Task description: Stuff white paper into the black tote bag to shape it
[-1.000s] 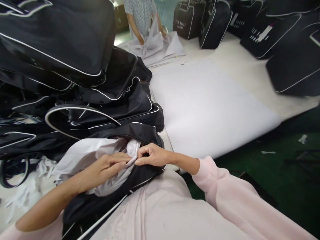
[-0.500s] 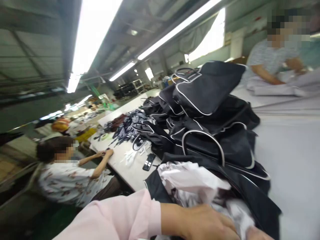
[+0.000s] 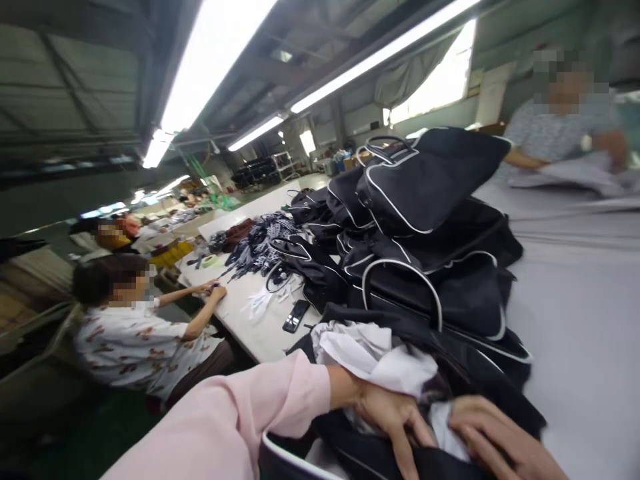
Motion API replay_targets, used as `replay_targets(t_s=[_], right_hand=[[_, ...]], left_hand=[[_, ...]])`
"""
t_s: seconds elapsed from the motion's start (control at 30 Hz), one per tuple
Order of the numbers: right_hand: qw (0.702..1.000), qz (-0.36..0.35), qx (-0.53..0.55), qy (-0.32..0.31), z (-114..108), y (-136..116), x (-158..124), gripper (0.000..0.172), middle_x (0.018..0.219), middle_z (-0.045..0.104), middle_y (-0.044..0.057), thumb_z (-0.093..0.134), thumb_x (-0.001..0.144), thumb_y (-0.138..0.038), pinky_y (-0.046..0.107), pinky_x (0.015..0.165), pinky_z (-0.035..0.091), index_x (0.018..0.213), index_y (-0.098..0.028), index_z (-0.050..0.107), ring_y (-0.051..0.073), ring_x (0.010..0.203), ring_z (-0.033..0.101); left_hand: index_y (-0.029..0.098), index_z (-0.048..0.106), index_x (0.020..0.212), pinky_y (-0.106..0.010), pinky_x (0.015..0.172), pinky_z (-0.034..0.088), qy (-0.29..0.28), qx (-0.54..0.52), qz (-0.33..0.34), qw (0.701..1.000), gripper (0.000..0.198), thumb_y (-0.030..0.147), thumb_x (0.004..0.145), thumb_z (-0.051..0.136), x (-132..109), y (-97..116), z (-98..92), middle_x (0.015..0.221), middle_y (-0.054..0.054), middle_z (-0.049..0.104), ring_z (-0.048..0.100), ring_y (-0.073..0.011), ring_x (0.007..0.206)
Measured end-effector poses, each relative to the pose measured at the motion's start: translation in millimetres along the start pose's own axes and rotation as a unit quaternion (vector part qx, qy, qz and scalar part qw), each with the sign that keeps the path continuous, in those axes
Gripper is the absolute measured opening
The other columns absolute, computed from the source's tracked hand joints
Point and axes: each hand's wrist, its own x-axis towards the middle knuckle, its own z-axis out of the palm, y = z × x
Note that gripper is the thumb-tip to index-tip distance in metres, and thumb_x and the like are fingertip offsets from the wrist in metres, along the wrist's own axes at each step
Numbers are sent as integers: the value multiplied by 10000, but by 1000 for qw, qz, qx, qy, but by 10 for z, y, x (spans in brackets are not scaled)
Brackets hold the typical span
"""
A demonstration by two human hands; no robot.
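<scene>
A black bag [image 3: 360,448] with white piping lies open in front of me, with crumpled white sheets [image 3: 367,353], paper or thin cloth, in its mouth. My left hand [image 3: 390,413], in a pink sleeve, reaches over that mouth. Its thumb lies across the bag's near edge and another finger bends to the inner side, so the hand is closed on the edge; the remaining fingers are hidden. On the right, my right hand [image 3: 500,430] has bent fingers closed on a white piece [image 3: 443,427] at the opening. Their tips are partly out of sight.
More black bags [image 3: 435,180] are piled just beyond. A phone [image 3: 296,316], white strips [image 3: 259,303] and dark patterned straps [image 3: 267,240] lie on the white table [image 3: 585,333]. One person [image 3: 135,340] sits at the left edge; another [image 3: 555,133] handles grey fabric [image 3: 583,173] opposite.
My left hand has shifted up slightly, its thumb now over the bag's near edge. My right hand has come further into view. The white sheets have shifted and the co-worker opposite has lifted grey fabric.
</scene>
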Motion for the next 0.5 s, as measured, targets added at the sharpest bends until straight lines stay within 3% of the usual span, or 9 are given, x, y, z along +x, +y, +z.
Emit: replay_targets(t_s=[0.07,0.13,0.2,0.33,0.4,0.5], right_hand=[[998,-34,-51,1,-104,-257,-99,311,1193,677,101,476,949,-269,305,912,565,1165,-299,698,203,1088,661],[993,-60,-92,-33,-120,-431,-3,386,1149,696,99,412,907,-110,330,952,526,1147,-199,701,200,1069,657],[987,-69,-109,-96,-140,-363,297,355,1046,721,79,457,818,-48,315,893,515,1016,-145,734,208,984,668],[972,-78,-69,-213,-351,49,814,315,955,725,19,494,744,-24,224,793,467,867,-157,752,149,871,655],[963,-103,-48,-246,-464,49,721,280,907,698,20,497,721,-33,214,768,456,801,-147,740,133,827,633],[968,-67,-62,-235,-492,-229,172,194,833,645,33,521,682,-66,243,725,472,682,-153,694,138,762,600]], left_hand=[[183,779,775,-263,705,559,100,-9,100,990,309,174,471,834,-181,82,294,806,-2,722,662,-202,691],[186,787,844,-243,743,552,83,-3,107,991,254,212,592,787,-346,150,444,831,-3,730,652,-183,738],[147,787,892,-309,802,543,114,-1,91,989,246,258,673,773,-469,206,399,881,-65,737,663,-234,794],[164,770,917,-323,765,519,164,-56,90,981,242,314,728,787,-566,272,192,865,-71,713,664,-245,784],[164,758,937,-315,782,515,171,-74,90,978,255,326,742,787,-529,310,184,880,-71,709,662,-231,796],[134,744,911,-246,724,490,144,-48,91,984,332,373,692,819,-362,350,320,861,-62,696,639,-187,776]])
